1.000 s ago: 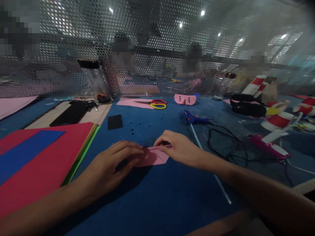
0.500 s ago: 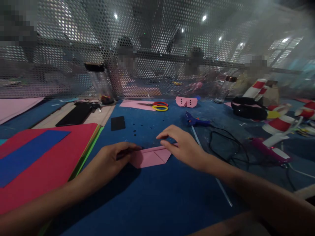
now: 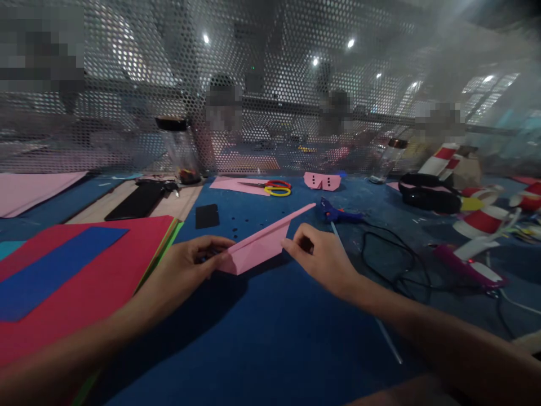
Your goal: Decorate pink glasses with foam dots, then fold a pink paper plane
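Note:
A folded pink paper [image 3: 260,248] is lifted off the blue table, its long folded strip slanting up to the right. My left hand [image 3: 192,256] pinches its left end between thumb and fingers. At the paper's lower right edge, my right hand [image 3: 319,254] is curled, with thumb and index finger close together on that edge; the exact contact is partly hidden. Beyond lie a black card [image 3: 207,216] and several small black dots. Farther back stands a pink folded piece with black dots [image 3: 322,181].
Red-and-yellow scissors [image 3: 276,188] rest on pink paper. A blue glue gun [image 3: 340,213] with a coiled cable and a purple glue gun [image 3: 467,265] lie right. Coloured sheets [image 3: 105,282], a black phone [image 3: 135,203] and a jar [image 3: 181,152] are left. A perforated screen [image 3: 274,113] stands behind.
The pink paper has been raised from the table, its right end tilting up. My right hand's fingers have curled in at its right edge, having lain stretched above it.

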The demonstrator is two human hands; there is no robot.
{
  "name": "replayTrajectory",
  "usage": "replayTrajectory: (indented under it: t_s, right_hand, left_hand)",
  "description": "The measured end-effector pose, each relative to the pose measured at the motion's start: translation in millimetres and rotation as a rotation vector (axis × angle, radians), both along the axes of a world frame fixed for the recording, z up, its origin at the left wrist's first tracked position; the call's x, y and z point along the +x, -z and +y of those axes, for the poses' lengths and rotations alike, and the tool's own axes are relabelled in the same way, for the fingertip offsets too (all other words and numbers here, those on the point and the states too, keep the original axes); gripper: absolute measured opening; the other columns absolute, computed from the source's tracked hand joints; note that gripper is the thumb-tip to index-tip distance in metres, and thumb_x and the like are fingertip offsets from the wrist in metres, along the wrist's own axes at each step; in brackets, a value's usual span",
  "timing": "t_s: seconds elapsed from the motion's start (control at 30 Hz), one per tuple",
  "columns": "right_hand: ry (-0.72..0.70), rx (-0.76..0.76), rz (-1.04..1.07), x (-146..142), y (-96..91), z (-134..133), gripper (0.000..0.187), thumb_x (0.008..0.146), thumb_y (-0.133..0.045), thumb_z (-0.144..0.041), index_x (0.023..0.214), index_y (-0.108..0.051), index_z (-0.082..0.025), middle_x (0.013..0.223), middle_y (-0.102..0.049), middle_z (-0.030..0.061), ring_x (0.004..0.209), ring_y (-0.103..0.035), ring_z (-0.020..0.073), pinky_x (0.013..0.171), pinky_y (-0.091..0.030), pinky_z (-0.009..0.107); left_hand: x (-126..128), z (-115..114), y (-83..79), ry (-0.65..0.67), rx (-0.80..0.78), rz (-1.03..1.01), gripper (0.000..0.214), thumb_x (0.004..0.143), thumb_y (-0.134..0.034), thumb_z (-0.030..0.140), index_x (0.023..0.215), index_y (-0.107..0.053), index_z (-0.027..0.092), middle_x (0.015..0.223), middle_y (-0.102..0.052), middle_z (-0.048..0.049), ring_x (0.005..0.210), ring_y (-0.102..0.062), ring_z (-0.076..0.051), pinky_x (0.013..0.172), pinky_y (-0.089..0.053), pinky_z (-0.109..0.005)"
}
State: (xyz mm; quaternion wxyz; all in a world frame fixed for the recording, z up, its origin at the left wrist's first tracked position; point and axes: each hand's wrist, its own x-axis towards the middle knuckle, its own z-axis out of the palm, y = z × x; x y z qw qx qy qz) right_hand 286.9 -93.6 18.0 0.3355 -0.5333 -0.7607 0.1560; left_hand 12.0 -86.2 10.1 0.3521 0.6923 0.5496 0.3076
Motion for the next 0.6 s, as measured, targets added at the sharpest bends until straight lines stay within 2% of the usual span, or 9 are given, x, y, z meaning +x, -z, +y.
replayTrajectory:
  t_s: [0.1,0.2,0.27,0.33,0.6]
  right_hand:
    - [-0.003,-0.183,0.001,-2,2.1,-1,0.042,0.093,-0.057,-0.055,0.068,-0.053,-0.022,0.062,-0.062,-0.0007,0.057,-0.057,0.0136,0.054,-0.039,0.026]
    - [-0.1,-0.365,0.168,-4,6.7,0,0.033,0.092,-0.059,-0.053,0.081,-0.06,-0.021,0.072,-0.07,0.0011,0.056,-0.06,0.013,0.052,-0.043,0.024]
    - [-0.183,-0.434,0.271,-5,9.5,2,0.03,0.094,-0.058,-0.048,0.085,-0.061,-0.02,0.077,-0.074,0.0031,0.053,-0.06,0.0115,0.051,-0.045,0.024]
    - [-0.227,-0.454,0.326,-6,10.7,4,0.028,0.095,-0.058,-0.043,0.083,-0.062,-0.018,0.08,-0.075,0.005,0.051,-0.059,0.0102,0.048,-0.044,0.024]
    - [-0.241,-0.487,0.376,-6,10.3,5,0.023,0.093,-0.059,-0.037,0.084,-0.065,-0.017,0.08,-0.076,0.0062,0.05,-0.057,0.0096,0.045,-0.042,0.024]
  left_hand:
    - [0,1,-0.8,-0.014,-0.019,-0.043,0.04,0.087,-0.064,0.051,0.113,-0.071,0.022,0.094,-0.075,-0.0034,0.077,-0.065,-0.018,0.059,-0.046,-0.026]
    - [1,1,-1.3,0.001,-0.042,-0.085,0.039,0.086,-0.065,0.049,0.112,-0.071,0.021,0.095,-0.075,-0.0039,0.079,-0.065,-0.018,0.06,-0.048,-0.025]
    - [2,1,-0.8,0.023,-0.058,-0.097,0.039,0.086,-0.065,0.049,0.112,-0.071,0.02,0.094,-0.075,-0.0045,0.079,-0.065,-0.019,0.059,-0.049,-0.025]
    - [2,1,0.2,0.04,-0.072,-0.107,0.038,0.086,-0.066,0.049,0.112,-0.071,0.021,0.096,-0.076,-0.0047,0.08,-0.066,-0.019,0.059,-0.049,-0.025]
    - [2,0,0.7,0.072,-0.085,-0.11,0.032,0.086,-0.067,0.045,0.108,-0.073,0.023,0.098,-0.077,-0.0045,0.077,-0.068,-0.017,0.058,-0.052,-0.025]
